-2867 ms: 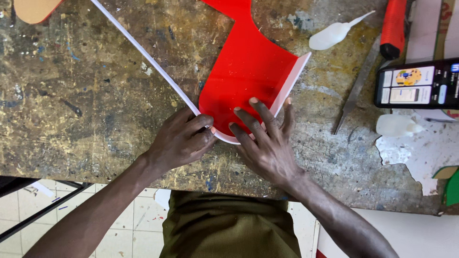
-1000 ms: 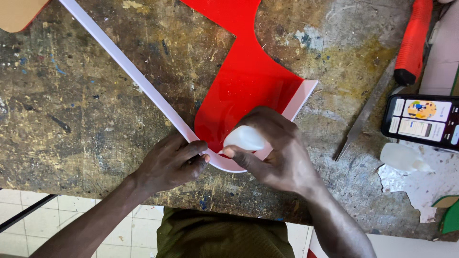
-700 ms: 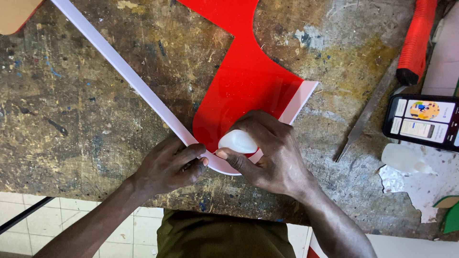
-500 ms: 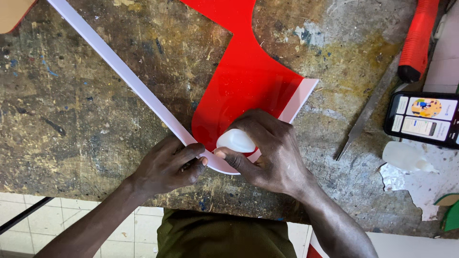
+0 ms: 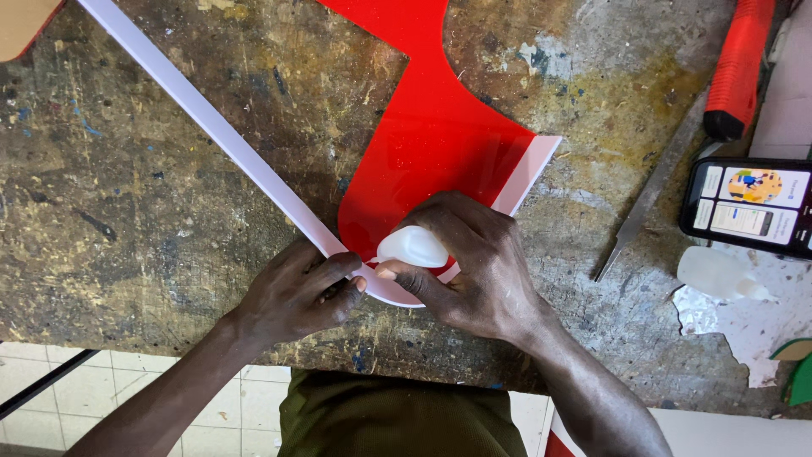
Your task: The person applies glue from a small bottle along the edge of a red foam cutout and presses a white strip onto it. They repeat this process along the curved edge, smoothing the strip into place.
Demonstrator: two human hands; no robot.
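— Scarred, paint-flecked wooden workbench (image 5: 127, 211), with pale floor tiles showing past its near edge. Flat glossy red plastic cut-out (image 5: 431, 152) lying mid-bench, its rounded end nearest. Long white plastic strip (image 5: 211, 127) running from far left down to that curve and wrapping round it.

— And since a few seconds back?

— Right hand (image 5: 474, 271) no longer pressing flat on the red sheet; now curled shut round a small white squeeze bottle (image 5: 413, 247), tip aimed at the seam on the near curve. Left hand (image 5: 300, 296) unmoved, fingers pinched closed on the strip just beside the bend, holding it tight against the red edge.

— Meaning?

— Probably a shift from shaping to gluing, with the bond at the curve under way. Straight run on the right side looks already seated.

— Around them?

— Second pale bottle (image 5: 719, 275) at right, near a lit smartphone (image 5: 748, 207); thin metal blade (image 5: 647, 207) between; red-handled tool (image 5: 740, 68) far right.
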